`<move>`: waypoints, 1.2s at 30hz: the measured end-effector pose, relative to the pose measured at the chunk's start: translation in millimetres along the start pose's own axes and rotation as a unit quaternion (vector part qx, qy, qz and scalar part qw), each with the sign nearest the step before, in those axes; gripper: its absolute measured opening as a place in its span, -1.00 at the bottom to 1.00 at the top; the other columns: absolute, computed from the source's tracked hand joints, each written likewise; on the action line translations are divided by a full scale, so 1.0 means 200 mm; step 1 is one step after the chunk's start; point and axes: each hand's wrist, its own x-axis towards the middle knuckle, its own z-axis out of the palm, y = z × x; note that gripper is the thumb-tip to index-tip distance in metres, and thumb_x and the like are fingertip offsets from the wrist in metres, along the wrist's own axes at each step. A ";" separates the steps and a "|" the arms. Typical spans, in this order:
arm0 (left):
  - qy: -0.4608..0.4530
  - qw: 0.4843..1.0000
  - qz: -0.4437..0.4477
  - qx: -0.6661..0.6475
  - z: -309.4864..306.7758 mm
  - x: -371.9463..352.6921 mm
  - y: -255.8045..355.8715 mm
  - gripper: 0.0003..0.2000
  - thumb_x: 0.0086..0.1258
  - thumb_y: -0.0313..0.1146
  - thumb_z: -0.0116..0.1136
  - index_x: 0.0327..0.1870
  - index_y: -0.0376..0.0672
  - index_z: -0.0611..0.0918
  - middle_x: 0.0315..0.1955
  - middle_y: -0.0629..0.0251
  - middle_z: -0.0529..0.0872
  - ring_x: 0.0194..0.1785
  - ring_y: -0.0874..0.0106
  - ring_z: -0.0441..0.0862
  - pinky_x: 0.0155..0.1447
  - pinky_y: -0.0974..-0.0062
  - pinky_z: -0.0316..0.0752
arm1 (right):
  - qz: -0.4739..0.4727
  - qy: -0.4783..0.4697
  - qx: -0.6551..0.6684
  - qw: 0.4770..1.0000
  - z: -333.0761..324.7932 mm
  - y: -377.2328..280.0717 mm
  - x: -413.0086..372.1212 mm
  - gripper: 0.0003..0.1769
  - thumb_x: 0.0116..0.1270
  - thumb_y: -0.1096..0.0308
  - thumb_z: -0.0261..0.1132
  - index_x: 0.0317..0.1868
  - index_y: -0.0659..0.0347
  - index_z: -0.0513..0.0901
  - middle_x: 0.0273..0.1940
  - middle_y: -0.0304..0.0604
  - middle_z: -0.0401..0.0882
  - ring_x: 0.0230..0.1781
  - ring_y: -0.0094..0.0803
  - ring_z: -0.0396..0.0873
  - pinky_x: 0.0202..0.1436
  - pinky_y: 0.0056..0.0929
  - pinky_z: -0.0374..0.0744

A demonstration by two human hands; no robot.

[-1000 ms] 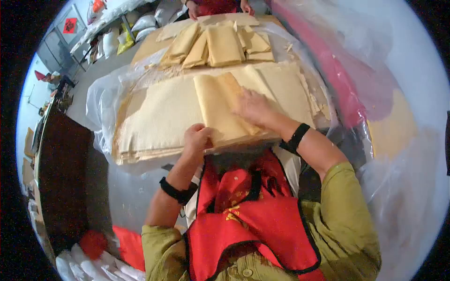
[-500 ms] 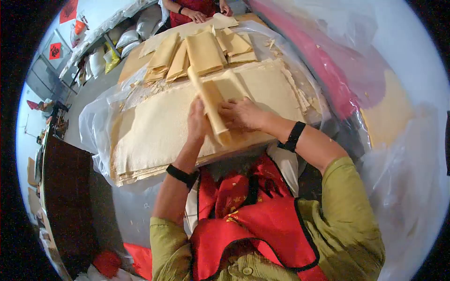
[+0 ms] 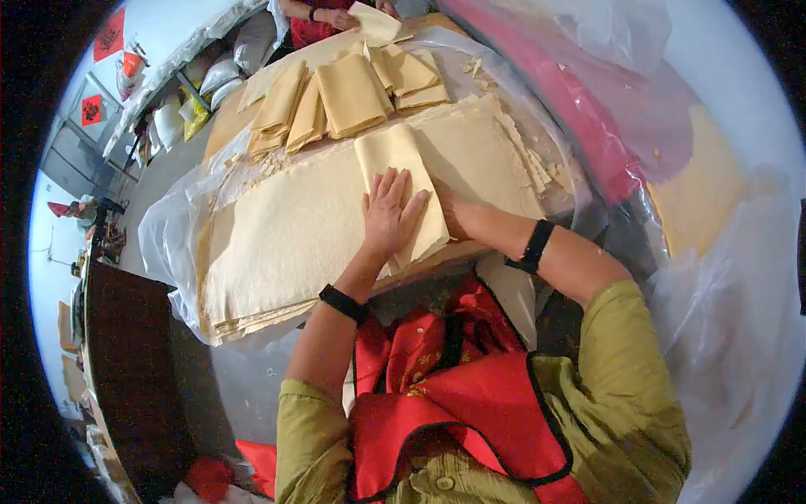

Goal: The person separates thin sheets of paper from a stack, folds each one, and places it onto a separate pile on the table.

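Observation:
A pale yellow folded sheet [image 3: 393,155], thin and pliable like tofu skin, lies lengthwise on a broad stack of similar sheets [image 3: 277,239]. My left hand [image 3: 388,212] rests flat on top of the fold, fingers spread. At the fold's right side is my right hand [image 3: 452,212]; its fingers are hidden behind the raised edge of the sheet. Just beyond lie several folded bundles [image 3: 348,97] of the same material, side by side.
Across the table a person's hand [image 3: 337,18] handles another pale sheet [image 3: 375,25]. Clear plastic film [image 3: 172,239] spreads under the stack and past its edges. Torn scraps [image 3: 541,172] lie at the right. White sacks [image 3: 220,74] stand at the back left.
The loosely rolled sheet between my hands now lies folded flatter. My left hand has moved from its side onto its top; my right hand has slipped behind its right edge. Opposite, the person's sheet is lifted.

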 end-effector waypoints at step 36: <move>0.120 0.692 -0.248 -0.667 -0.62 -0.14 -0.30 -0.67 0.26 -0.24 0.02 -0.04 -0.25 0.44 -0.21 0.12 0.60 -0.11 0.33 0.56 -0.07 0.38 0.47 | 0.288 0.080 0.033 0.954 -0.30 -0.15 0.54 -0.67 0.18 0.26 0.17 -0.11 0.30 0.47 -0.37 -0.23 0.53 -0.38 -0.52 0.46 -0.32 -0.46 0.48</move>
